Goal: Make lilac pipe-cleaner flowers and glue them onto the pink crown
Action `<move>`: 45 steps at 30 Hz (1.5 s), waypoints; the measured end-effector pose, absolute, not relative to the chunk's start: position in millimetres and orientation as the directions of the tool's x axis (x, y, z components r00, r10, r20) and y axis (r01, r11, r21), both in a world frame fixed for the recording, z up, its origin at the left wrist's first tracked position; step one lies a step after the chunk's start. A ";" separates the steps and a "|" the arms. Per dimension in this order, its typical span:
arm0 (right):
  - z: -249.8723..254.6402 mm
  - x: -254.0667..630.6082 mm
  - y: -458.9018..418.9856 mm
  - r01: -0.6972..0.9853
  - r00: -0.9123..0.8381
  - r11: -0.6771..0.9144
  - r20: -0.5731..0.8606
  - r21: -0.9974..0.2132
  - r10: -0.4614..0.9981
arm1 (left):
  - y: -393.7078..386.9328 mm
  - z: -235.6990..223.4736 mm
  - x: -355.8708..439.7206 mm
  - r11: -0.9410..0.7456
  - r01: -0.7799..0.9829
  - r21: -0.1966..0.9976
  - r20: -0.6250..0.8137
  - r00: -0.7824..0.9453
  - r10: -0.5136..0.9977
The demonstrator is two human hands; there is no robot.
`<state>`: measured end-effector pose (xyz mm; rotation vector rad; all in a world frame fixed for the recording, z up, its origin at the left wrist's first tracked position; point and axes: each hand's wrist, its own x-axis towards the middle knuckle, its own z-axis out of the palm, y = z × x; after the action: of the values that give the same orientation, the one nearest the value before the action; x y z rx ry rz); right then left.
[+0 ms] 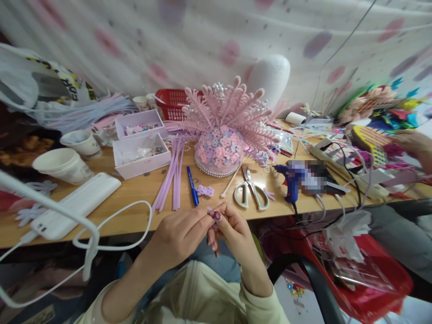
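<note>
My left hand [182, 231] and my right hand [235, 229] meet at the table's front edge, fingers closed in a pinch. Between the fingertips shows a bit of lilac pipe cleaner [213, 221], mostly hidden by the fingers. Just beyond lie a small lilac looped pipe-cleaner piece [205, 191], a blue marker [192, 186] and scissors [250, 191] with pale handles. A bundle of straight lilac pipe cleaners [171, 175] lies to the left. Behind stands a pink headpiece [221, 150] covered with pink and lilac flowers, edged with pearls and topped by feathery plumes.
On the left are a white power bank [77, 204] with a cable, paper cups [62, 166] and white boxes [141, 157] of beads. A blue glue gun [292, 180] and power strips [347, 168] lie right, near another person's hand [416, 146]. A foam head [270, 78] stands behind.
</note>
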<state>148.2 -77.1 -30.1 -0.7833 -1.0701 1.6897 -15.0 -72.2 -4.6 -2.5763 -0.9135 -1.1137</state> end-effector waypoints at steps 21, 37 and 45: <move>-41.3 128.0 -96.1 -0.222 0.119 0.403 0.386 -0.888 0.915 | -61.5 3.6 -6.8 0.205 -0.214 0.955 -0.056 0.552 0.832; -24.5 119.4 -88.5 -0.468 0.061 0.126 0.110 -0.875 0.992 | -75.8 0.1 4.9 -0.386 0.311 0.868 0.317 0.252 0.914; -28.8 127.0 -85.9 -0.493 -0.037 0.048 0.076 -0.869 0.996 | -76.4 -5.2 9.7 -0.032 -0.105 0.994 0.057 0.242 0.969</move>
<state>127.0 -85.9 -28.8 -0.7525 -0.8900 1.4021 9.7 -76.4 -5.2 -2.8830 -2.1097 -2.4938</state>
